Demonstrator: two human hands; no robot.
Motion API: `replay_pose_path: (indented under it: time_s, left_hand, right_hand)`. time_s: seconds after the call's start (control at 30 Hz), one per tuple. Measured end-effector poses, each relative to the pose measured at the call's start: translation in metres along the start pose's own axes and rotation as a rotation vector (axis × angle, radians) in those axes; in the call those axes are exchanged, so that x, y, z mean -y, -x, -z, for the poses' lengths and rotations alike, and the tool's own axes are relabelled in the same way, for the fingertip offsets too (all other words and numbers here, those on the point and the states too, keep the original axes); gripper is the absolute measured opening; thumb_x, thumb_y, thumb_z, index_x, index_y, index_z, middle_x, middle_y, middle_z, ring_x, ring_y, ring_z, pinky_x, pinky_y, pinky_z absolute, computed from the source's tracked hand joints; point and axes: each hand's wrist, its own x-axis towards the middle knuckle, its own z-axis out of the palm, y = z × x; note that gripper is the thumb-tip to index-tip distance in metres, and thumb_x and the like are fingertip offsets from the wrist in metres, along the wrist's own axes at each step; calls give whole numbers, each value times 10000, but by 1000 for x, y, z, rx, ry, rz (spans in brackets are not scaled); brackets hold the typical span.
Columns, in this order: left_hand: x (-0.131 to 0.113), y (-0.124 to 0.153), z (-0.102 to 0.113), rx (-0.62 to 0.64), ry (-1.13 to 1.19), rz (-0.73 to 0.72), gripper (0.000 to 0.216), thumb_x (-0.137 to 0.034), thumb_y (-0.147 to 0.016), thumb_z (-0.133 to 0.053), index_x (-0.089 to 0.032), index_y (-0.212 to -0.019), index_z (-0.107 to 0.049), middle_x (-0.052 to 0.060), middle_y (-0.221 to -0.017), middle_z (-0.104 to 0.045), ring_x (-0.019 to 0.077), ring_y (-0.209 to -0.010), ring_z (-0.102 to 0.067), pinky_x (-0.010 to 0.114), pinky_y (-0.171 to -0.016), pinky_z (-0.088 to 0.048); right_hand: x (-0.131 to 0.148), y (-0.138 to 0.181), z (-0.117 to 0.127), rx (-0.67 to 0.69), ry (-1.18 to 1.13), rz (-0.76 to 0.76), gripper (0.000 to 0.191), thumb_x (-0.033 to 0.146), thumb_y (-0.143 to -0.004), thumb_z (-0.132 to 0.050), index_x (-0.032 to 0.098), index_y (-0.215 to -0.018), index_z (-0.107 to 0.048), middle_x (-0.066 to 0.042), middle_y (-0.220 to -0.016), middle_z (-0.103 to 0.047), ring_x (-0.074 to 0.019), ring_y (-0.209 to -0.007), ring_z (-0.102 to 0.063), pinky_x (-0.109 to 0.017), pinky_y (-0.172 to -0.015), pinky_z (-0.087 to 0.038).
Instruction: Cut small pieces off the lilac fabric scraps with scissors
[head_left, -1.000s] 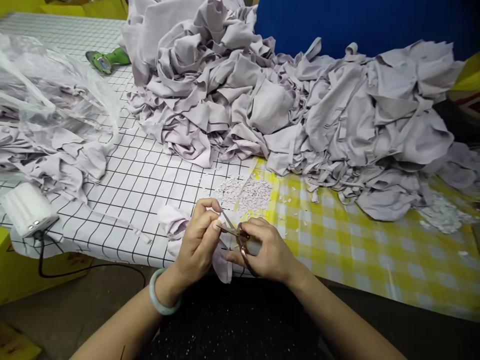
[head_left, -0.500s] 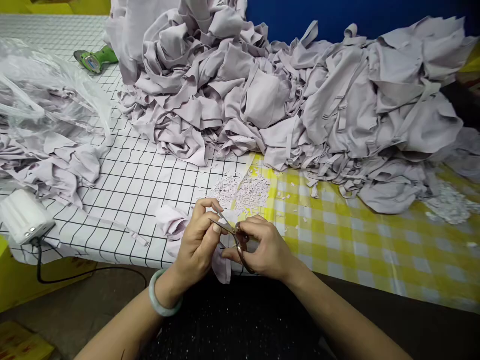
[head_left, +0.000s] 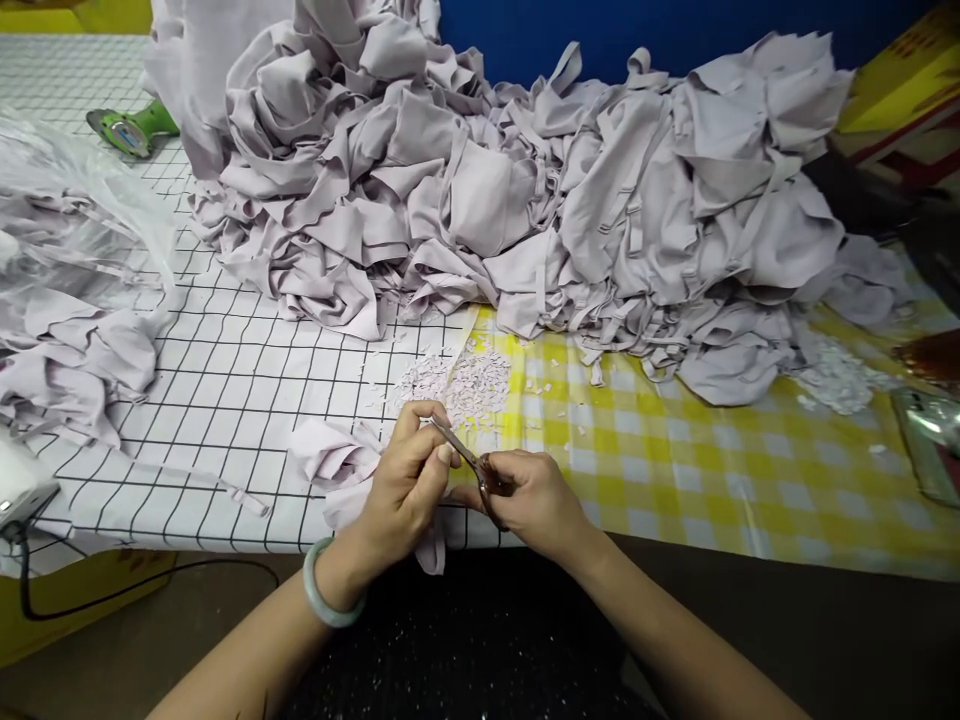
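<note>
In front of me, near the table's edge, my right hand [head_left: 536, 495] is wrapped around a pair of scissors [head_left: 482, 474]. Their blades lie together and point up and left, against the fingertips of my left hand [head_left: 412, 470]. That hand is closed in a pinch on a pale lilac fabric piece [head_left: 337, 458]. Part of the fabric rests on the table to the left, and another end hangs below between my hands. The exact spot under the blades is hidden by my fingers. Just beyond the hands lies a heap of small pale clippings [head_left: 469, 385].
A large pile of lilac garments [head_left: 487, 190] spans the back. At left are a plastic bag [head_left: 97, 165] over more fabric, a green-handled cutter [head_left: 131, 130] and a white corded device [head_left: 22, 480]. A phone-like object [head_left: 926, 445] sits at far right, near more clippings [head_left: 840, 378].
The scissor blades, apart before, are now together at my left fingertips. The view has turned rightward, so the table's things sit further left and the phone-like object shows.
</note>
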Motion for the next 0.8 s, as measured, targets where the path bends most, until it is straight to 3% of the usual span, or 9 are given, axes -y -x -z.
replay_pose_path:
  time_s: [0.13, 0.23, 0.3, 0.37, 0.47, 0.53, 0.63, 0.7, 0.8]
  left_hand:
    - [3, -5, -4, 29, -22, 33, 250, -199, -1036, -420, -188, -841, -577, 79, -1015, -513, 218, -1112, -477, 367, -940, -444]
    - [3, 2, 15, 14, -128, 28, 266, -206, -1035, -402, -196, -824, -562, 82, -975, -536, 234, -1112, -509, 390, -921, -467]
    - [6, 17, 41, -59, -343, 36, 220, -232, -1016, -453, -198, -820, -547, 99, -1051, -551, 256, -1136, -520, 435, -952, -457]
    - [13, 39, 71, -156, -620, 80, 117, -283, -974, -538, -192, -905, -567, 141, -1213, -537, 307, -1209, -497, 517, -1023, -412]
    - [22, 75, 104, -145, -809, 193, 353, -346, -917, -611, -174, -1218, -546, 191, -1359, -512, 363, -1277, -474, 584, -1057, -392]
    - [21, 91, 109, -65, -725, 240, 415, -343, -903, -615, -176, -1275, -537, 165, -1255, -602, 327, -1163, -570, 521, -982, -474]
    - [2, 90, 91, -55, -403, 312, 204, -330, -929, -580, -192, -1069, -637, 83, -979, -678, 231, -882, -654, 369, -801, -550]
    - [-18, 74, 69, -171, -102, 385, 203, -352, -946, -587, -204, -1071, -649, 70, -984, -697, 210, -842, -672, 323, -757, -568]
    - [-45, 24, 31, -265, 291, 406, 352, -384, -918, -666, -242, -1238, -625, 75, -1155, -709, 251, -1022, -691, 338, -875, -582]
  right_hand:
    - [-13, 5, 12, -66, -120, -160, 514, 608, -777, -738, 210, -580, -479, 43, -505, -462, -97, -474, -394, -243, -453, -328]
    - [-10, 10, 19, -154, -128, -117, 429, 598, -766, -756, 220, -798, -557, -28, -768, -655, -146, -594, -539, -281, -549, -471]
    - [-3, 15, 13, -99, -113, -24, 476, 549, -721, -816, 234, -968, -557, -86, -1032, -690, -212, -807, -634, -354, -722, -554]
    - [5, 17, -4, 29, -110, 61, 584, 477, -679, -865, 241, -1100, -537, -119, -1189, -649, -281, -1029, -635, -432, -881, -555]
    - [17, 14, -47, 205, -129, 129, 479, 300, -759, -773, 229, -1156, -514, -103, -1134, -624, -274, -1032, -614, -430, -868, -555]
    - [26, 7, -74, 223, -173, 150, 275, 185, -789, -645, 230, -1026, -511, -52, -989, -609, -221, -891, -599, -385, -785, -549]
    - [44, 0, -88, 122, -349, 203, 205, 160, -780, -599, 243, -887, -444, 1, -877, -571, -171, -790, -576, -334, -746, -530]
    - [56, 1, -75, 0, -430, 325, 286, 200, -769, -662, 251, -926, -428, -13, -954, -576, -181, -861, -602, -346, -797, -539]
    - [67, 0, -34, -308, -316, 520, 373, 186, -779, -706, 265, -1012, -425, -54, -1087, -553, -218, -1021, -613, -375, -869, -547]
